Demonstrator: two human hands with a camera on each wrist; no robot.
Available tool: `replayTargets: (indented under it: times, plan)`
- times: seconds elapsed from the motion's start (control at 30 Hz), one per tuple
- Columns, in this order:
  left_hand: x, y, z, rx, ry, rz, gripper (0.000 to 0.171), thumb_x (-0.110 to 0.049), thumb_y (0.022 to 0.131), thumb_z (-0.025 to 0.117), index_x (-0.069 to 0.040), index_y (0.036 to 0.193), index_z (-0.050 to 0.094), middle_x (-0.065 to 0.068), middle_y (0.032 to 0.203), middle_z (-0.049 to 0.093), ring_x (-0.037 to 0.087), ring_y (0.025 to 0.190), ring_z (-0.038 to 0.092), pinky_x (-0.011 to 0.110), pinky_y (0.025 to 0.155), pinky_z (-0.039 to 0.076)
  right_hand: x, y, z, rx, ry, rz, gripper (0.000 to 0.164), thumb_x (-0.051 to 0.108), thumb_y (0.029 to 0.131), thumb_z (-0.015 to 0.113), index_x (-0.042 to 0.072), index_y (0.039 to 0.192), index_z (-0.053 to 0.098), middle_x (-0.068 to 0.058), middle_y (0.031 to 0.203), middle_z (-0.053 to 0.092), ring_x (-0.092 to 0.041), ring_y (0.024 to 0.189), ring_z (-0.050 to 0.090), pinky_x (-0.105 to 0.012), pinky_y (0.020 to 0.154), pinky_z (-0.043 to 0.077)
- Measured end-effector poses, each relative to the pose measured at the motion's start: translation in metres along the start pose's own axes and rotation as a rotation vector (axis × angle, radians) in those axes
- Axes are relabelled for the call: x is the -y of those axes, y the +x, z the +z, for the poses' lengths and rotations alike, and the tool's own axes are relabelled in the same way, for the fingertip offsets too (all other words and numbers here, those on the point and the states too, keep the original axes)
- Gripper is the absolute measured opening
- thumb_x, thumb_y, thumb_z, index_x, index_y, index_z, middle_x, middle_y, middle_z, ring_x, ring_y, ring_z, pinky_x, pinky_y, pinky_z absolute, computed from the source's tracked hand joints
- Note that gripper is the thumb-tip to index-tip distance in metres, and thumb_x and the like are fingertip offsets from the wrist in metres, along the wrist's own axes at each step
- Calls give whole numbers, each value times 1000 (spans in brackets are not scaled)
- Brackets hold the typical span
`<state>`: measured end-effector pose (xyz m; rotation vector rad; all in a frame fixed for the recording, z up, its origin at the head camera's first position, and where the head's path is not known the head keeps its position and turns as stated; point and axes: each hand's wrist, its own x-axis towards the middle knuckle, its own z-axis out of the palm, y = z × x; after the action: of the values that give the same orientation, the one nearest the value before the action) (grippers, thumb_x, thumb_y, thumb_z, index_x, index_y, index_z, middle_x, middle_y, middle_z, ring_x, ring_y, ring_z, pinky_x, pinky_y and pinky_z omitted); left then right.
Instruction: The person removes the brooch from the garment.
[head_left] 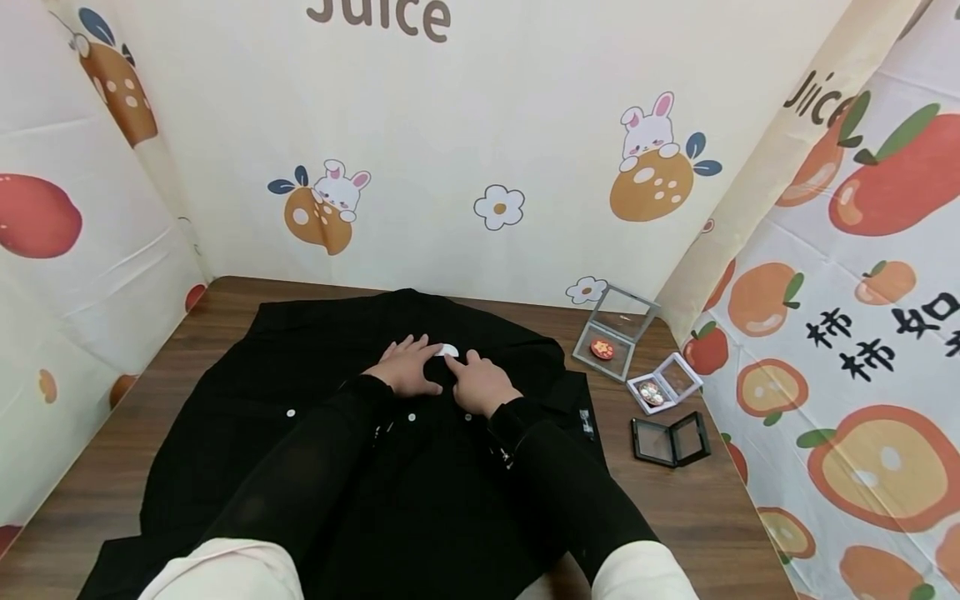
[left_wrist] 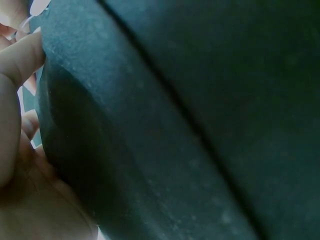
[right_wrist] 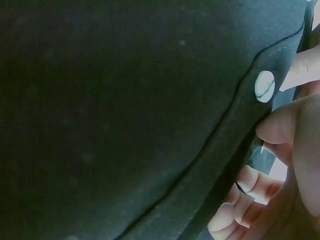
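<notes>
A black shirt [head_left: 322, 475] with white buttons lies spread over the wooden table. My left hand [head_left: 405, 369] rests on its upper middle, fingers spread forward over the cloth, beside a small white piece [head_left: 447, 350] that looks like a brooch. From the other side my right hand [head_left: 482, 383] pinches at this piece, its other fingers bent. The hands partly hide it, so its full shape does not show. In the right wrist view, dark cloth [right_wrist: 125, 110] with a white button [right_wrist: 265, 86] covers most of the picture. Dark cloth [left_wrist: 175, 150] also blocks much of the left wrist view.
To the right of the shirt stand three open clear-lidded cases. The grey case [head_left: 606, 350] holds a red brooch [head_left: 602, 348], the white case [head_left: 663, 383] a jewelled brooch [head_left: 651, 393]; a black case [head_left: 670, 440] sits nearest. Printed cloth [head_left: 450, 108] hangs around the table.
</notes>
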<state>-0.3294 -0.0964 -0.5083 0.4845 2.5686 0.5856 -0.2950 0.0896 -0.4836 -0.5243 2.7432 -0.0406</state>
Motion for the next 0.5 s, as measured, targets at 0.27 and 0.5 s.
replayTargets:
  times: [0.27, 0.5]
  plan:
    - [-9, -11, -5, -1, 8, 1, 85, -42, 96, 71, -19, 165, 27, 16, 171, 12, 40, 156, 3, 57, 123, 0, -1, 3, 3, 7, -18, 11, 56, 29, 110, 45, 31, 163, 30, -14, 143, 47, -27, 101, 59, -38, 82, 52]
    - [-17, -20, -9, -17, 19, 9, 82, -39, 97, 71, -15, 164, 29, 18, 170, 15, 42, 156, 7, 59, 123, 4, 0, 5, 8, -10, -30, 20, 56, 29, 109, 45, 32, 163, 30, -13, 144, 47, -27, 103, 58, -40, 83, 53]
